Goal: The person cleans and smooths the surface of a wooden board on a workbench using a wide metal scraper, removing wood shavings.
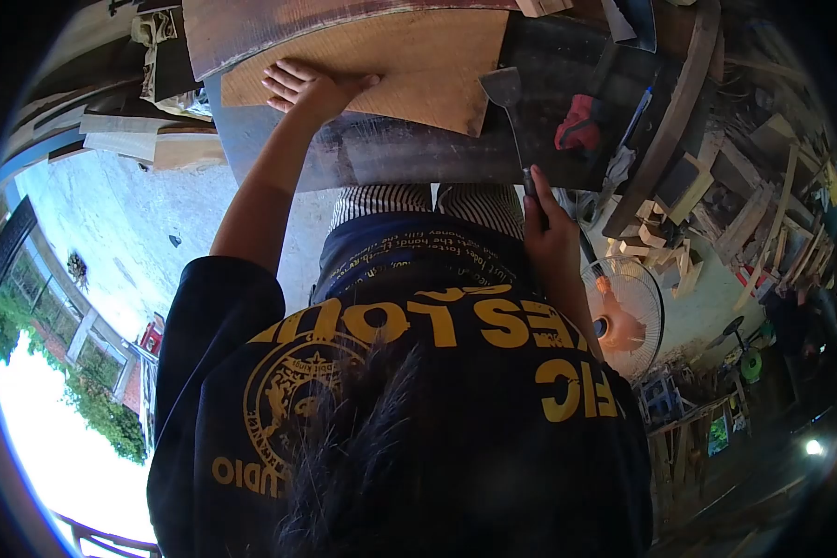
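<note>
My left hand (299,90) lies flat on a light brown wooden sheet (418,67), fingers spread, thumb pointing right. My right hand (552,223), low at the right near my thigh, is wrapped round the dark handle of a scraper (504,88). Its thin shaft runs up and away from me, and the flat, wide blade overlaps the sheet's right edge. The sheet rests on a dark worktop (391,158), its far side bordering a reddish-brown board (316,20).
Right of the scraper are a crumpled red item (578,124) and a slim blue tool (638,115). A curved wooden piece (670,121) edges the worktop's right side. Beyond it stand a fan (621,316) with orange parts and piled wood scraps (684,260).
</note>
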Motion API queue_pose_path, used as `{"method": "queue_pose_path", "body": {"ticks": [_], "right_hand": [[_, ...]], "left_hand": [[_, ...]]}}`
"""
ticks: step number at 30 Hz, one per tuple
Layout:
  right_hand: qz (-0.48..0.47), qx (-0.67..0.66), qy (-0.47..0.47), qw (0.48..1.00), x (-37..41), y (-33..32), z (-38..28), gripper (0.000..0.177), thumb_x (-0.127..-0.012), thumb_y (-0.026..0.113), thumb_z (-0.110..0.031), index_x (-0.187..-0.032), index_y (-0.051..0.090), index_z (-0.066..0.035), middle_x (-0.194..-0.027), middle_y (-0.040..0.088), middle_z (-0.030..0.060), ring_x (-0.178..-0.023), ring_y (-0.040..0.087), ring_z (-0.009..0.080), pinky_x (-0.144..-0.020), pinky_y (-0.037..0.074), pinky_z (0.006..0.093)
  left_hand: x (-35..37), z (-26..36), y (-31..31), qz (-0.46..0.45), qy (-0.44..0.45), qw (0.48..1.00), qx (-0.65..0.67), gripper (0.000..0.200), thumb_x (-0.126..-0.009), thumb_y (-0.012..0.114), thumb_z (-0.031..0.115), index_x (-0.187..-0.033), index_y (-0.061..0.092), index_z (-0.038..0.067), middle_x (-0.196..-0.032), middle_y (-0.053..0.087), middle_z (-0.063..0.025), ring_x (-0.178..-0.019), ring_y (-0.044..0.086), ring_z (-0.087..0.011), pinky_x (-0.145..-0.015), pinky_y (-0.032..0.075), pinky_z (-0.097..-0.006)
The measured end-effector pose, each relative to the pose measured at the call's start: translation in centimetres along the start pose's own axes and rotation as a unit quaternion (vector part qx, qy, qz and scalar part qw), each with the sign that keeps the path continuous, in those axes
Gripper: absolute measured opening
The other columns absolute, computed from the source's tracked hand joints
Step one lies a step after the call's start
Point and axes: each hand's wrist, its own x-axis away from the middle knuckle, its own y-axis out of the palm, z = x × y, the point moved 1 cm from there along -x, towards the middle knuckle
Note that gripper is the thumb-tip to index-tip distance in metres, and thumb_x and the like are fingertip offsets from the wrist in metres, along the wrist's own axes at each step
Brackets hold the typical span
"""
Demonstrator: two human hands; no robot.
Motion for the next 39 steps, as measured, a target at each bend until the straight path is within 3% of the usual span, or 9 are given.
{"method": "queue_pose_path", "body": {"ticks": [9,14,22,30,35,39], "right_hand": [[0.036,-0.007,-0.038,0.999,-1.7,1.1,-1.1,0.042,-0.095,0.055,-0.016,-0.135,0.051,-0.010,-0.114,0.064,0.0217,-0.097,0.066,0.0345,-0.076,0.054,0.0364],[0.025,0.001,-0.017,1.000,-3.8,0.6,-2.8,0.041,-0.095,0.055,-0.017,-0.135,0.052,-0.010,-0.114,0.064,0.0219,-0.099,0.065,0.0350,-0.076,0.054,0.0372],[-0.014,0.016,0.003,1.000,-3.5,-1.2,-1.7,0.039,-0.094,0.056,-0.018,-0.133,0.054,-0.012,-0.111,0.065,0.0191,-0.097,0.065,0.0341,-0.076,0.054,0.0372],[-0.007,-0.026,-0.049,0.998,-3.7,-1.0,0.3,0.040,-0.093,0.058,-0.016,-0.132,0.055,-0.013,-0.115,0.064,0.0197,-0.101,0.064,0.0352,-0.082,0.052,0.0371],[-0.028,-0.026,-0.034,0.999,-3.7,-1.8,0.7,0.040,-0.092,0.058,-0.018,-0.132,0.055,-0.014,-0.116,0.064,0.0196,-0.103,0.063,0.0353,-0.084,0.050,0.0375],[-0.025,-0.005,-0.067,0.997,-3.7,-2.1,1.1,0.040,-0.091,0.058,-0.017,-0.131,0.056,-0.013,-0.115,0.064,0.0197,-0.104,0.063,0.0362,-0.085,0.050,0.0375]], "left_hand": [[-0.2,-0.1,0.2,-0.004,-0.004,1.000,0.004,0.160,-0.051,0.067,0.085,-0.136,-0.031,-0.010,-0.147,-0.028,-0.0325,-0.137,-0.030,-0.0441,-0.111,-0.009,-0.0586],[0.2,0.0,-0.1,-0.003,-0.006,1.000,0.013,0.162,-0.050,0.069,0.084,-0.138,-0.028,-0.011,-0.147,-0.026,-0.0352,-0.137,-0.030,-0.0440,-0.112,-0.010,-0.0574],[0.0,0.1,0.2,-0.002,-0.021,1.000,-0.008,0.163,-0.047,0.069,0.085,-0.138,-0.028,-0.009,-0.149,-0.025,-0.0322,-0.139,-0.026,-0.0436,-0.112,-0.008,-0.0579],[0.0,-0.1,0.2,0.003,-0.001,1.000,0.019,0.161,-0.051,0.069,0.083,-0.137,-0.028,-0.011,-0.147,-0.026,-0.0340,-0.137,-0.030,-0.0437,-0.111,-0.009,-0.0588],[0.1,-0.2,0.2,0.009,0.014,0.999,0.032,0.159,-0.053,0.070,0.082,-0.137,-0.028,-0.012,-0.146,-0.025,-0.0363,-0.137,-0.029,-0.0452,-0.110,-0.009,-0.0598],[-0.4,-0.3,0.5,0.012,0.000,1.000,0.014,0.161,-0.049,0.067,0.086,-0.138,-0.027,-0.010,-0.148,-0.025,-0.0320,-0.138,-0.027,-0.0441,-0.111,-0.007,-0.0594]]}}
